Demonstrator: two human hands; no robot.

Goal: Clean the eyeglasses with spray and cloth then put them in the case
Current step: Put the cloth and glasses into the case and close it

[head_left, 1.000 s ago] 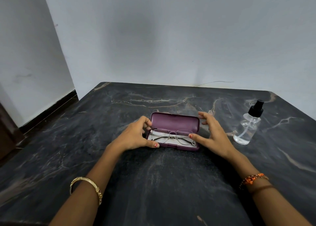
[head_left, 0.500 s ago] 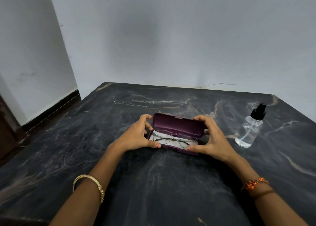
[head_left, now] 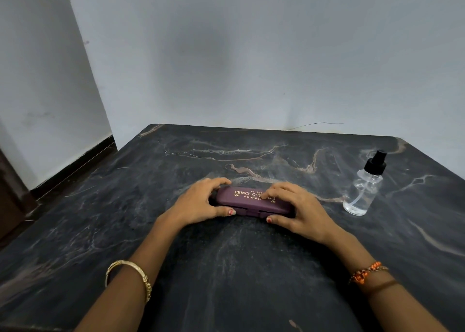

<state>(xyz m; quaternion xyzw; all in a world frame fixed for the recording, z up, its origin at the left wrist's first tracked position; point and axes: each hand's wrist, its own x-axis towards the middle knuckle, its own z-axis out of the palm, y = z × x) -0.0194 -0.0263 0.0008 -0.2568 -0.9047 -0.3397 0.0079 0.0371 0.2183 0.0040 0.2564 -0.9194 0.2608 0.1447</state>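
Note:
A purple glasses case (head_left: 245, 202) with gold lettering lies closed in the middle of the dark marble table (head_left: 226, 269). My left hand (head_left: 198, 203) grips its left end, thumb at the front edge. My right hand (head_left: 299, 208) covers its right end, with fingers pressed on the lid and thumb at the front. The eyeglasses and the cloth are hidden from view.
A clear spray bottle (head_left: 362, 191) with a black nozzle stands upright to the right of the case, a hand's width from my right hand. White walls rise behind the table, and the floor drops off along its left edge.
The case lid, open with the glasses lying inside a second ago, has come down shut under my hands. Both hands now rest on the closed case.

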